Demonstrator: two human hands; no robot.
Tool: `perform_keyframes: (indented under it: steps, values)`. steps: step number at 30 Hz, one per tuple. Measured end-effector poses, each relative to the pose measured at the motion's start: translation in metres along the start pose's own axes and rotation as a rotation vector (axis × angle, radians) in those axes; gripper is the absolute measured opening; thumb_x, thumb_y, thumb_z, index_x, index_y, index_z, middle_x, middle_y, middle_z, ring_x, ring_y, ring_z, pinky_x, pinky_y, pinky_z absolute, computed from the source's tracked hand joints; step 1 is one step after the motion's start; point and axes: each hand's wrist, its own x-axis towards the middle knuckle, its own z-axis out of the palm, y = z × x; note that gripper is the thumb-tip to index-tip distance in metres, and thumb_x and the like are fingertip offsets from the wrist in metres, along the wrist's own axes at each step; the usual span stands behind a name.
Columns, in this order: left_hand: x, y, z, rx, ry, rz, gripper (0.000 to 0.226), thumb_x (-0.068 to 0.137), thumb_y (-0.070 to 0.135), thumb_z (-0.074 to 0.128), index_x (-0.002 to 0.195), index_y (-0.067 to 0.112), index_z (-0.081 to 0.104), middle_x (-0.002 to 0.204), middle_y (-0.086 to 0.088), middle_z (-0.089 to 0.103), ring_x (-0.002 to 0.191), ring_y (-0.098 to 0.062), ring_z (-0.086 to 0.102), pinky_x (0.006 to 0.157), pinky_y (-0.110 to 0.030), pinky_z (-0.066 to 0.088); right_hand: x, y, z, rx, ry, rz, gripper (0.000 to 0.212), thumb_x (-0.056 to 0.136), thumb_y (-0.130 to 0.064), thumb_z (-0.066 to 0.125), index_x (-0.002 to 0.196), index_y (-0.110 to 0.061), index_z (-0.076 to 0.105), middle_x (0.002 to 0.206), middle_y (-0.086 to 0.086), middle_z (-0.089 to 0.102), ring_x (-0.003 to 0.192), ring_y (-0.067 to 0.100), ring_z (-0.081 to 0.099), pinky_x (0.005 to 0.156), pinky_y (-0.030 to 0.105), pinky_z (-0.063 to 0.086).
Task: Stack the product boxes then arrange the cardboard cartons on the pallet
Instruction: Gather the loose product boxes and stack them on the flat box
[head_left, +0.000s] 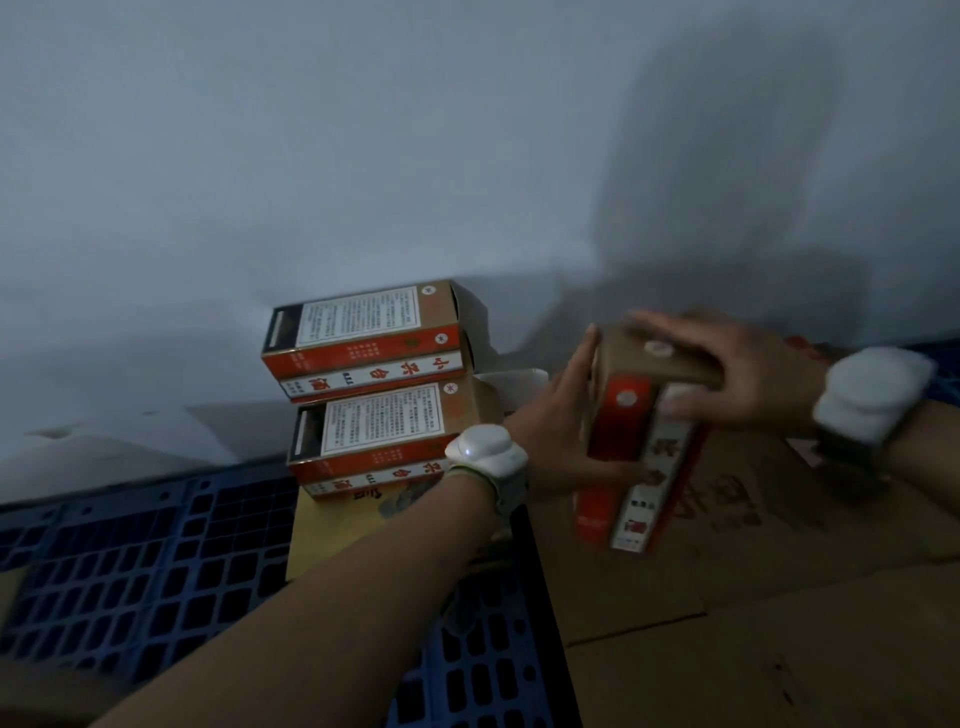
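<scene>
Two red, white and tan product boxes lie stacked against the wall, the upper box (363, 338) on the lower box (379, 441). They rest on a flat brown piece of cardboard (322, 535) on the blue plastic pallet (130, 561). To their right I hold a third product box (634, 447) upright and blurred, above a large cardboard carton (753, 571). My left hand (556, 431) grips its left side. My right hand (727, 374) lies over its tan top end.
A pale wall (415, 156) rises right behind the stack and the pallet. White bands sit on both wrists. The blue grid of the pallet shows at lower left and between the cardboard pieces.
</scene>
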Motion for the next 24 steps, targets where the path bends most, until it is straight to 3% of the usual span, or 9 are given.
perform_keyframes:
  steps: [3, 5, 8, 11, 15, 18, 22, 24]
  values:
    - [0.005, 0.032, -0.038, -0.01, 0.041, 0.001, 0.112, 0.07, 0.033, 0.083, 0.145, 0.05, 0.002, 0.129, 0.003, 0.055, 0.109, -0.015, 0.063, 0.087, -0.044, 0.056, 0.003, -0.014, -0.03, 0.458, 0.21, 0.001, 0.073, 0.068, -0.044, 0.074, 0.13, -0.054, 0.038, 0.123, -0.008, 0.058, 0.099, 0.008, 0.063, 0.084, 0.027, 0.051]
    - [0.002, 0.05, -0.073, 0.115, 0.046, 0.0, 0.101, 0.073, 0.04, 0.08, 0.142, 0.056, 0.008, 0.118, 0.009, 0.058, 0.092, -0.01, 0.067, 0.077, -0.032, 0.059, 0.006, -0.018, -0.032, 0.605, 0.244, -0.006, 0.072, 0.073, -0.036, 0.066, 0.138, -0.046, 0.037, 0.125, -0.008, 0.058, 0.104, 0.011, 0.064, 0.085, 0.029, 0.054]
    - [-0.008, 0.058, -0.121, 0.567, 0.069, -0.022, 0.105, 0.068, 0.055, 0.077, 0.146, 0.051, 0.008, 0.136, -0.003, 0.046, 0.112, -0.023, 0.056, 0.094, -0.035, 0.046, 0.017, -0.023, -0.016, 0.509, 0.16, 0.03, 0.082, 0.075, -0.037, 0.063, 0.148, -0.035, 0.025, 0.137, -0.008, 0.05, 0.119, 0.01, 0.054, 0.097, 0.034, 0.046]
    - [-0.021, 0.042, -0.147, 0.838, -0.02, -0.176, 0.114, 0.064, 0.052, 0.081, 0.149, 0.045, 0.005, 0.145, -0.005, 0.034, 0.129, -0.029, 0.038, 0.103, -0.044, 0.036, 0.037, -0.036, 0.021, 0.41, 0.03, 0.037, 0.082, 0.079, -0.044, 0.068, 0.146, -0.04, 0.021, 0.135, -0.014, 0.049, 0.119, 0.004, 0.051, 0.1, 0.031, 0.043]
    - [-0.038, 0.003, -0.158, 1.03, -0.085, -0.4, 0.123, 0.06, 0.055, 0.081, 0.151, 0.03, 0.003, 0.146, -0.005, 0.032, 0.132, -0.03, 0.031, 0.105, -0.05, 0.032, 0.066, -0.063, 0.082, 0.249, 0.058, -0.043, 0.066, 0.085, -0.04, 0.063, 0.142, -0.035, 0.03, 0.132, -0.011, 0.057, 0.108, -0.003, 0.053, 0.092, 0.022, 0.043]
    - [-0.051, -0.021, -0.163, 1.057, -0.031, -0.436, 0.122, 0.059, 0.058, 0.079, 0.151, 0.029, 0.005, 0.146, -0.005, 0.032, 0.132, -0.031, 0.028, 0.107, -0.052, 0.03, 0.081, -0.077, 0.103, 0.24, 0.067, -0.08, 0.067, 0.082, -0.055, 0.052, 0.141, -0.033, 0.029, 0.129, -0.007, 0.061, 0.11, 0.012, 0.061, 0.081, 0.014, 0.043]
    - [-0.067, -0.038, -0.177, 1.08, 0.062, -0.408, 0.119, 0.06, 0.059, 0.075, 0.15, 0.033, 0.002, 0.147, -0.002, 0.029, 0.132, -0.031, 0.022, 0.11, -0.051, 0.023, 0.099, -0.088, 0.123, 0.048, 0.094, -0.086, 0.073, 0.088, -0.046, 0.051, 0.148, -0.032, 0.011, 0.13, 0.001, 0.061, 0.107, 0.024, 0.064, 0.089, 0.042, 0.053]
    - [-0.068, -0.04, -0.175, 1.075, 0.111, -0.391, 0.112, 0.063, 0.055, 0.074, 0.15, 0.037, 0.005, 0.148, 0.0, 0.026, 0.132, -0.031, 0.019, 0.111, -0.051, 0.021, 0.104, -0.091, 0.127, -0.035, 0.084, -0.061, 0.071, 0.09, -0.043, 0.051, 0.148, -0.026, 0.015, 0.126, 0.005, 0.063, 0.103, 0.026, 0.065, 0.088, 0.045, 0.053]
